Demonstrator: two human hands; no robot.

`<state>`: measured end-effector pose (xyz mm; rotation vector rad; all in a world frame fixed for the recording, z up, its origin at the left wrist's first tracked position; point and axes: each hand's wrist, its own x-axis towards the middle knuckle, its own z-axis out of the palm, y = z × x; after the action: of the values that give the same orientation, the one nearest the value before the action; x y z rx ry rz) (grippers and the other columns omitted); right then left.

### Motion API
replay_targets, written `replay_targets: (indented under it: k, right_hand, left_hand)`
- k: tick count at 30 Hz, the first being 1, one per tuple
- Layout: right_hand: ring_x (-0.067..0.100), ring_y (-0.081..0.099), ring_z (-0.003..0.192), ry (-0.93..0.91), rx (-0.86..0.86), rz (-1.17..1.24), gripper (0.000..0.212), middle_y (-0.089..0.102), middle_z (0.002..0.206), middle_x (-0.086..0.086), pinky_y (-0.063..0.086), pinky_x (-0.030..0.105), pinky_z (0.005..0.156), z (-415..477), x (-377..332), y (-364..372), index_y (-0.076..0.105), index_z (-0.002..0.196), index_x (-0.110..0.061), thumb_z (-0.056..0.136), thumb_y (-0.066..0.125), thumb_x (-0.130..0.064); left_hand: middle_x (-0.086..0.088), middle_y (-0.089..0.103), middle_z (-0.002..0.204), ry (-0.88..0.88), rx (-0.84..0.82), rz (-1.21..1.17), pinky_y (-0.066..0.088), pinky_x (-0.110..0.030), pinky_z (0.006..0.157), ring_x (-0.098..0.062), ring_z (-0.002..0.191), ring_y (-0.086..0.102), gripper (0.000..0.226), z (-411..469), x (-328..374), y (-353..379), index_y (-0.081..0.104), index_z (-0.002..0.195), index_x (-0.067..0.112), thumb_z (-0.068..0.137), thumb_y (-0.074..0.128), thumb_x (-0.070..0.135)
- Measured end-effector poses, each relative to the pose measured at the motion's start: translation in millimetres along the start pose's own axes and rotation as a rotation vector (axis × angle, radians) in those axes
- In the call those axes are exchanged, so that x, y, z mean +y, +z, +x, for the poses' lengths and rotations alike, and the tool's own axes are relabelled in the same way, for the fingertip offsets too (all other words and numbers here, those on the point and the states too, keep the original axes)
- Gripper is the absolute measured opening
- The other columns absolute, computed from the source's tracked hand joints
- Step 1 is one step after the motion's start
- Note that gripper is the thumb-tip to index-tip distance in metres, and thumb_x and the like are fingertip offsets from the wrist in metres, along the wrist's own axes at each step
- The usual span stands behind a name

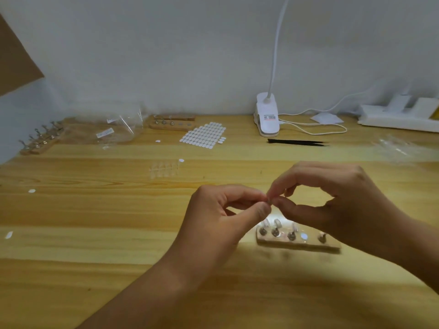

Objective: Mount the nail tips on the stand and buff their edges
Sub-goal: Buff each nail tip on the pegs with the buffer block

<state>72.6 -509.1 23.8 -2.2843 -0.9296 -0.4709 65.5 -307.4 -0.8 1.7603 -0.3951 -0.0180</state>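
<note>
Head view looks down on a wooden tabletop (95, 233) where both hands meet in the air just above the near stand. From the lower middle comes the left hand (221, 217), from the right edge the right hand (337, 200), and the fingers (259, 211) of each are closed thumb to forefinger on 1 small piece (269, 199) held between them; it is too tiny and blurred to tell what it is. The remaining fingers of the right hand arch loosely above the pinch. Just below the pinch and a little to its right lies the stand (285, 244), a low wooden block flat on the tabletop, its right end partly hidden by the right hand. 4 metal pegs show in a row along it, and the 3 on the left carry clear nail tips (276, 223) tilted upward; a round white tab (303, 236) sits on the block between the 3rd and 4th peg. Farther back, near the middle, lies a faint row of loose clear tips (164, 168), and beyond it a sheet of white tabs (204, 134). Black tweezers (297, 142) lie in front of a white clip lamp (267, 117). Along the wall sit a second stand (171, 124), clear bags (114, 129), a third stand (39, 142) at the far left and a white power strip (399, 117) at the far right
</note>
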Motion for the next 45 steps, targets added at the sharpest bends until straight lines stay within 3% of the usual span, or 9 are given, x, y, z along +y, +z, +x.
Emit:
replay_targets:
  k: [5, 11, 17, 22, 26, 30, 33, 42, 45]
  right_hand:
    - [0.011, 0.067, 0.073, 0.005, 0.015, -0.009, 0.011, 0.071, 0.082, -0.007, 0.055, 0.030, 0.066, -3.2, -2.0, 3.6, 0.076, 0.090, -0.012, 0.080, 0.081, -0.009]
    - [0.004, 0.068, 0.075, 0.061, 0.049, 0.045, 0.010, 0.071, 0.079, -0.015, 0.047, 0.009, 0.071, -3.6, -8.1, 2.5, 0.077, 0.086, -0.016, 0.079, 0.081, -0.010]
    - [-0.001, 0.069, 0.075, 0.091, 0.087, 0.096, 0.005, 0.073, 0.080, -0.014, 0.048, 0.008, 0.072, -5.7, -16.1, 1.9, 0.078, 0.087, -0.017, 0.083, 0.076, -0.018]
    - [0.005, 0.068, 0.080, 0.092, 0.078, 0.009, 0.009, 0.072, 0.084, -0.010, 0.050, 0.018, 0.076, -25.6, -24.3, 2.2, 0.078, 0.090, -0.016, 0.082, 0.073, -0.018]
    - [0.003, 0.065, 0.078, 0.116, 0.024, -0.027, 0.010, 0.070, 0.084, -0.009, 0.051, 0.018, 0.071, -51.1, -27.9, 1.3, 0.076, 0.088, -0.016, 0.079, 0.076, -0.014]
    - [0.000, 0.061, 0.071, 0.148, -0.067, -0.078, 0.011, 0.069, 0.079, -0.009, 0.048, 0.012, 0.068, -65.9, -26.9, 5.0, 0.077, 0.082, -0.017, 0.074, 0.079, -0.010]
    - [0.004, 0.062, 0.069, 0.144, -0.118, -0.086, 0.007, 0.069, 0.078, -0.007, 0.051, 0.019, 0.064, -70.4, -26.6, 9.6, 0.077, 0.079, -0.016, 0.074, 0.075, -0.012]
    - [0.004, 0.065, 0.075, 0.212, -0.100, 0.031, 0.017, 0.069, 0.085, -0.016, 0.055, 0.031, 0.061, -80.3, -19.7, 4.4, 0.073, 0.094, -0.022, 0.077, 0.076, -0.024]
    - [0.000, 0.065, 0.079, 0.227, -0.112, 0.004, 0.017, 0.070, 0.087, -0.018, 0.055, 0.028, 0.064, -80.2, -15.6, -1.8, 0.072, 0.094, -0.024, 0.078, 0.076, -0.025]
  left_hand:
    - [0.008, 0.075, 0.080, 0.015, -0.004, -0.005, 0.052, -0.022, 0.064, -0.001, 0.073, 0.066, 0.009, -2.3, -1.0, 0.1, 0.080, 0.089, 0.023, 0.084, 0.075, 0.017]
    - [0.006, 0.074, 0.078, 0.047, 0.017, -0.033, 0.051, -0.018, 0.062, -0.001, 0.068, 0.064, 0.008, -4.4, 0.6, -1.0, 0.079, 0.088, 0.023, 0.083, 0.076, 0.017]
    - [0.003, 0.074, 0.075, 0.058, 0.051, -0.128, 0.052, -0.019, 0.062, -0.003, 0.065, 0.065, 0.008, -8.1, 1.8, 1.3, 0.079, 0.086, 0.020, 0.079, 0.079, 0.015]
    - [0.000, 0.076, 0.076, 0.032, -0.006, -0.180, 0.056, -0.023, 0.065, -0.010, 0.069, 0.070, 0.010, -16.5, -1.2, 8.9, 0.079, 0.086, 0.016, 0.077, 0.079, 0.012]
    - [0.003, 0.076, 0.082, -0.018, -0.167, -0.057, 0.061, -0.032, 0.069, -0.016, 0.075, 0.073, 0.012, -23.8, -2.1, 14.6, 0.080, 0.088, 0.020, 0.079, 0.080, 0.013]
    - [0.018, 0.073, 0.088, 0.018, -0.259, 0.199, 0.051, -0.014, 0.066, -0.003, 0.081, 0.069, 0.020, -29.6, -5.4, 17.0, 0.078, 0.092, 0.029, 0.074, 0.081, 0.022]
    - [0.022, 0.066, 0.082, 0.076, -0.274, 0.397, 0.037, -0.008, 0.066, -0.004, 0.083, 0.061, 0.021, -30.4, -6.3, 17.2, 0.075, 0.089, 0.034, 0.068, 0.077, 0.035]
    - [0.025, 0.057, 0.068, 0.103, -0.226, 0.437, 0.032, -0.010, 0.061, -0.010, 0.074, 0.054, 0.015, -31.8, -6.3, 20.6, 0.075, 0.082, 0.032, 0.068, 0.075, 0.037]
    - [0.025, 0.058, 0.070, 0.112, -0.230, 0.436, 0.033, -0.011, 0.062, -0.010, 0.075, 0.054, 0.014, -31.4, -7.2, 22.5, 0.075, 0.083, 0.031, 0.070, 0.074, 0.037]
